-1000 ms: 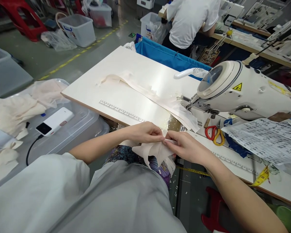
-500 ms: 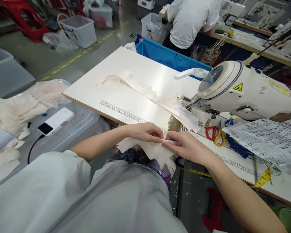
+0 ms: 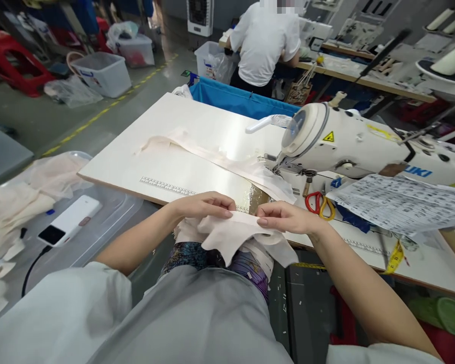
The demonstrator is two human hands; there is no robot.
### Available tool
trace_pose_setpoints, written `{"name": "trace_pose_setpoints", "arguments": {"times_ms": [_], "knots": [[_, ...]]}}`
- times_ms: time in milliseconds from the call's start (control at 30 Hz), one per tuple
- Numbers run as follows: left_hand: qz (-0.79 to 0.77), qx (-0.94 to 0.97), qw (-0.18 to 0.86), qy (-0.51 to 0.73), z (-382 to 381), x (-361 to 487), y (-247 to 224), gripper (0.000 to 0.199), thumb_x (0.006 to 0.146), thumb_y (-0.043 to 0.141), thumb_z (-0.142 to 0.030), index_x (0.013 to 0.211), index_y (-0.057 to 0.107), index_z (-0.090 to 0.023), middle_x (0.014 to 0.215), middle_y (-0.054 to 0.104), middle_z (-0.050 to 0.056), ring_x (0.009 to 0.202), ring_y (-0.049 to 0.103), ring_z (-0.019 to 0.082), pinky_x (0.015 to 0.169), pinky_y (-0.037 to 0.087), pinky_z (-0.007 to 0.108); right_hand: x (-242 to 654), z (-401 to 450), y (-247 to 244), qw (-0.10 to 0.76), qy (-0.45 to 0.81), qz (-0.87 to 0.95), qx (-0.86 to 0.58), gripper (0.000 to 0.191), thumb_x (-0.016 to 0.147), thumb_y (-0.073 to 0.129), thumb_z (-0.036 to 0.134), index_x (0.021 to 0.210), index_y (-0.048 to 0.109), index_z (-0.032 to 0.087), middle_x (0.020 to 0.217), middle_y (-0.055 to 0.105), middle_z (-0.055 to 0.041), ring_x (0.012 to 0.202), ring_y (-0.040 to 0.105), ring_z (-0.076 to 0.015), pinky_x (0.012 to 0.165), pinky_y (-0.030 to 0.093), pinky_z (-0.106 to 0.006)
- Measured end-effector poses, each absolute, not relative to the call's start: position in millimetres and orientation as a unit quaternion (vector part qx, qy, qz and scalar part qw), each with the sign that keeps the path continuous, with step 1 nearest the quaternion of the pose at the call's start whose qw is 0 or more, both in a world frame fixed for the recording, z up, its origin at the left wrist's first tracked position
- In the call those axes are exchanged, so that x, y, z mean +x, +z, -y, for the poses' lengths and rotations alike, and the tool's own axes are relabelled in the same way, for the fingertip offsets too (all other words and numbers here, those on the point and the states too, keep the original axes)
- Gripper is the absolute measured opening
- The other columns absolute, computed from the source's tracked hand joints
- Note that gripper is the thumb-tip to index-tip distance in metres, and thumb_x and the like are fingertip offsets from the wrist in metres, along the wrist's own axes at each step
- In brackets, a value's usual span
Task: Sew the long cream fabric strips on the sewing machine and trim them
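A pale pink fabric piece (image 3: 233, 237) hangs over my lap, its top edge stretched between my two hands. My left hand (image 3: 208, 206) pinches that edge on one side, fingers curled. On the other side my right hand (image 3: 282, 216) grips it between thumb and fingers. Just beyond, a long pale fabric strip (image 3: 212, 157) lies across the white sewing table (image 3: 117, 146), one end under the sewing machine (image 3: 326, 132). Red-and-yellow-handled scissors (image 3: 320, 206) lie to the right of my right hand.
Right of the scissors are a printed paper sheet (image 3: 405, 199) and a yellow tape measure (image 3: 395, 258). At left, a white power bank (image 3: 70, 221) and pale fabric pieces (image 3: 26, 202) rest on a clear plastic lid. Behind the table hangs a blue cloth bin (image 3: 242, 98); a person (image 3: 263, 45) sits beyond.
My hands have moved apart, the left one leftward, spreading the fabric's edge between them. More of the fabric piece shows below. The view has shifted to the right.
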State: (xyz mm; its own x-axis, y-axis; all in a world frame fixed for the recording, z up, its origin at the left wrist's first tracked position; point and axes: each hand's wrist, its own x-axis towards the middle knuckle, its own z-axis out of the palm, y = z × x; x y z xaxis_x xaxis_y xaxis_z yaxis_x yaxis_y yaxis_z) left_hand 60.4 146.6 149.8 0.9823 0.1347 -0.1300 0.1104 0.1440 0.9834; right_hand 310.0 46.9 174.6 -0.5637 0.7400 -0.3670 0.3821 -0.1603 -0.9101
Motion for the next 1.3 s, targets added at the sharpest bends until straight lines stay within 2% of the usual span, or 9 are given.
{"name": "trace_pose_setpoints", "arguments": {"times_ms": [100,367,667,833,1133,1300], "knots": [[-0.140,0.608,0.782,0.016,-150,58,150,0.029,0.082,0.069,-0.040,0.078,0.059,-0.013,0.066,0.051,-0.001,0.054,0.044,0.008,0.048,0.033,0.018,317,-50,179,0.161,0.595,0.635,-0.466,0.046,0.087,0.062,0.062,0.074,0.051,0.019,0.060,0.035,0.0071,0.052,0.031,-0.0078,0.046,0.023,-0.022],[-0.224,0.514,0.828,0.027,-153,61,145,0.030,0.069,0.077,-0.035,0.071,0.057,-0.014,0.056,0.049,-0.004,0.046,0.041,0.006,0.043,0.031,0.016,319,-56,192,0.202,0.555,0.615,-0.522,0.051,0.080,0.066,0.066,0.072,0.054,0.017,0.062,0.038,0.0054,0.057,0.030,-0.0087,0.051,0.022,-0.024],[-0.270,0.491,0.827,0.053,-151,65,136,0.036,0.063,0.081,-0.038,0.070,0.055,-0.014,0.057,0.052,-0.003,0.046,0.044,0.007,0.043,0.034,0.017,317,-56,189,0.217,0.530,0.574,-0.585,0.056,0.065,0.073,0.070,0.068,0.052,0.019,0.058,0.041,0.0059,0.054,0.031,-0.0083,0.050,0.021,-0.025],[-0.270,0.488,0.829,0.039,-150,66,133,0.042,0.064,0.086,-0.038,0.071,0.052,-0.014,0.059,0.052,-0.004,0.047,0.046,0.006,0.045,0.036,0.016,317,-55,187,0.213,0.514,0.575,-0.600,0.057,0.066,0.072,0.072,0.067,0.050,0.019,0.057,0.040,0.0064,0.052,0.031,-0.0079,0.049,0.020,-0.025],[-0.256,0.475,0.842,0.025,-152,66,132,0.041,0.062,0.089,-0.036,0.072,0.057,-0.012,0.061,0.057,-0.001,0.049,0.053,0.008,0.046,0.041,0.016,316,-53,182,0.231,0.526,0.552,-0.605,0.061,0.063,0.073,0.075,0.069,0.051,0.019,0.058,0.041,0.0068,0.052,0.031,-0.0075,0.049,0.019,-0.024],[-0.250,0.497,0.831,0.010,-153,68,134,0.041,0.063,0.088,-0.039,0.072,0.059,-0.012,0.060,0.057,-0.001,0.047,0.051,0.007,0.044,0.039,0.016,316,-49,179,0.255,0.538,0.529,-0.605,0.062,0.059,0.076,0.074,0.072,0.052,0.019,0.061,0.044,0.0067,0.054,0.033,-0.0074,0.049,0.021,-0.023]]}}
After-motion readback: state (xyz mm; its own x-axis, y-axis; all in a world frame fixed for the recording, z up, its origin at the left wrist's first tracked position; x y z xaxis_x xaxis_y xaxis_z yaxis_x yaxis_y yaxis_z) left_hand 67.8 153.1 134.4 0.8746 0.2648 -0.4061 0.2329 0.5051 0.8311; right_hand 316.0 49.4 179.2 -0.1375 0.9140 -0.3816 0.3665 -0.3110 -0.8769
